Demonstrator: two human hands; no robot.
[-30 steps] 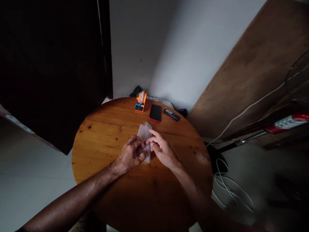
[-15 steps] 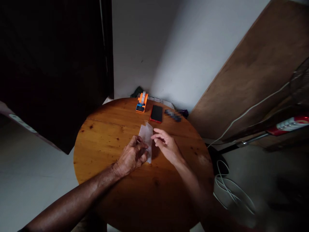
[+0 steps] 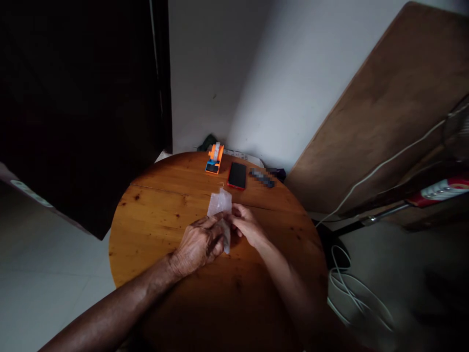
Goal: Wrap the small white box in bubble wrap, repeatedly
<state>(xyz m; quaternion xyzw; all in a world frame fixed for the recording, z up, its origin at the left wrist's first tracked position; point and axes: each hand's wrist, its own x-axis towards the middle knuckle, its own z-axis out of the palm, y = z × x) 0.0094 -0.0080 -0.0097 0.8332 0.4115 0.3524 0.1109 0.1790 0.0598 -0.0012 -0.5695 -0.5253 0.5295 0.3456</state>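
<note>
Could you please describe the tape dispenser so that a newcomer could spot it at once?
Look at the round wooden table; small things lie in a row along its far edge, near the white wall. The tape dispenser is the leftmost, beside the dark phone, and the only bright orange one.

Crumpled translucent plastic bag [image 3: 220, 204], upright

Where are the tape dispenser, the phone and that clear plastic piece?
orange tape dispenser [image 3: 213, 157]: head view, on its orange body.
red phone [image 3: 237, 175]: head view, middle of its dark screen.
clear plastic piece [image 3: 220, 201]: head view, its free upper part.
</note>
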